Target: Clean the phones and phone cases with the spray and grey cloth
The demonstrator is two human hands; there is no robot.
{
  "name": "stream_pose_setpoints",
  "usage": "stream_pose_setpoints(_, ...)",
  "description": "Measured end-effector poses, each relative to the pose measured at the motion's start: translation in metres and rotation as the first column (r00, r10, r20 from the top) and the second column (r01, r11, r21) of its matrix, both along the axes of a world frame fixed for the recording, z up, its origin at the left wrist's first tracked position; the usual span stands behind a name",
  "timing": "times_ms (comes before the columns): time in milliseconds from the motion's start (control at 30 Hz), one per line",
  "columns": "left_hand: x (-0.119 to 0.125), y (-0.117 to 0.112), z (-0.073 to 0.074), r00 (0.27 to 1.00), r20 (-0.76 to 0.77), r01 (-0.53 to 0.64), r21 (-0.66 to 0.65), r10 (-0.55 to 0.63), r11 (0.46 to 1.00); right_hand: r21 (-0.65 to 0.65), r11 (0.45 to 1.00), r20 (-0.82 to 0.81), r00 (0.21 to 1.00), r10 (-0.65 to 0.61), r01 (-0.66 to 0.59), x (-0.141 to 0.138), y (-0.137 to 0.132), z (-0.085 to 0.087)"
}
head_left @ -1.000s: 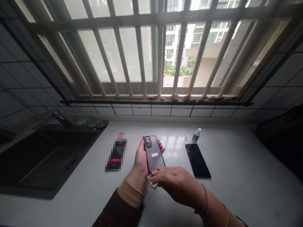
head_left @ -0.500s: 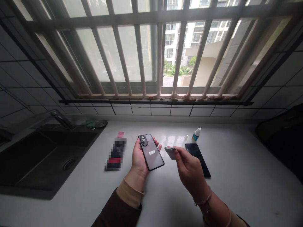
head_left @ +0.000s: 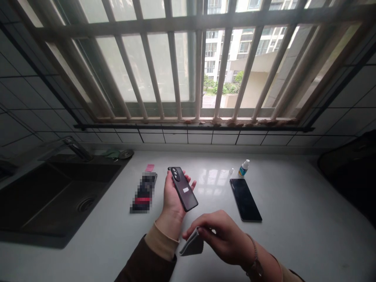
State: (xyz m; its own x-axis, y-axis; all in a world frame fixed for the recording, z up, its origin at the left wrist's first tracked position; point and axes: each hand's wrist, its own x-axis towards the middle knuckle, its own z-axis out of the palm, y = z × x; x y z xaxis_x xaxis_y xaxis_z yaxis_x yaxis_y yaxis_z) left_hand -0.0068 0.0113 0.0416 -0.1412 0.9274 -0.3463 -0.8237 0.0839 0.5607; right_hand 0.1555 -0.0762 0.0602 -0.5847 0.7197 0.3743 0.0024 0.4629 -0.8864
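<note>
A phone case with a black rim, round camera openings and a small white label rests tilted in my left hand, whose fingers wrap round its far edge. Below and to the right of it, my right hand pinches a folded grey cloth between thumb and fingers. The cloth hangs down, apart from the case. A black phone lies screen up on the white counter to the right. Behind the phone stands a small spray bottle, with its clear cap beside it.
A blurred dark flat item lies left of my hands, with a pink slip behind it. The dark sink with a faucet takes up the left side. A dark bulky object stands at the right edge.
My right hand has moved down and left, toward me, with the cloth, uncovering the phone. The case in my left hand has turned, and its back now looks darker.
</note>
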Motion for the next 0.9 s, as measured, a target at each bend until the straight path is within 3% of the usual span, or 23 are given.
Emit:
stream_pose_setpoints(67, 0.001, -0.001, 0.0, 0.997, -0.071, 0.015, 0.025, -0.013, 1.0, -0.106, 0.993, -0.122, 0.99, -0.072, 0.059, 0.002, 0.003, 0.0)
stream_pose_setpoints(167, 0.002, -0.001, -0.003, 0.967, -0.251, 0.055, 0.071, -0.035, 0.996, -0.181, 0.948, -0.182, 0.939, -0.293, 0.261, 0.006, 0.014, -0.005)
stream_pose_setpoints(267, 0.006, -0.002, -0.006, 0.909, -0.413, 0.098, 0.091, -0.052, 0.991, -0.235, 0.889, -0.103, 0.899, -0.425, 0.394, 0.01, 0.025, -0.015)
stream_pose_setpoints(400, 0.012, -0.004, -0.011, 0.847, -0.507, 0.224, 0.068, -0.159, 0.972, -0.278, 0.833, 0.07, 0.875, -0.479, 0.479, 0.011, 0.034, -0.029)
stream_pose_setpoints(533, 0.015, -0.006, -0.022, 0.758, -0.566, 0.4, 0.012, -0.324, 0.916, -0.236, 0.822, 0.24, 0.851, -0.467, 0.518, 0.013, 0.038, -0.034)
stream_pose_setpoints(600, 0.014, -0.006, -0.026, 0.721, -0.59, 0.433, -0.026, -0.364, 0.901, -0.203, 0.808, 0.324, 0.816, -0.478, 0.554, 0.016, 0.04, -0.032)
stream_pose_setpoints(767, 0.009, -0.005, -0.028, 0.588, -0.767, 0.317, -0.072, -0.255, 0.946, -0.075, 0.79, 0.478, 0.717, -0.507, 0.608, 0.026, 0.047, -0.031)
stream_pose_setpoints(900, 0.01, -0.007, -0.035, 0.475, -0.854, 0.339, -0.046, -0.213, 0.94, 0.043, 0.779, 0.546, 0.638, -0.543, 0.626, 0.029, 0.052, -0.039)
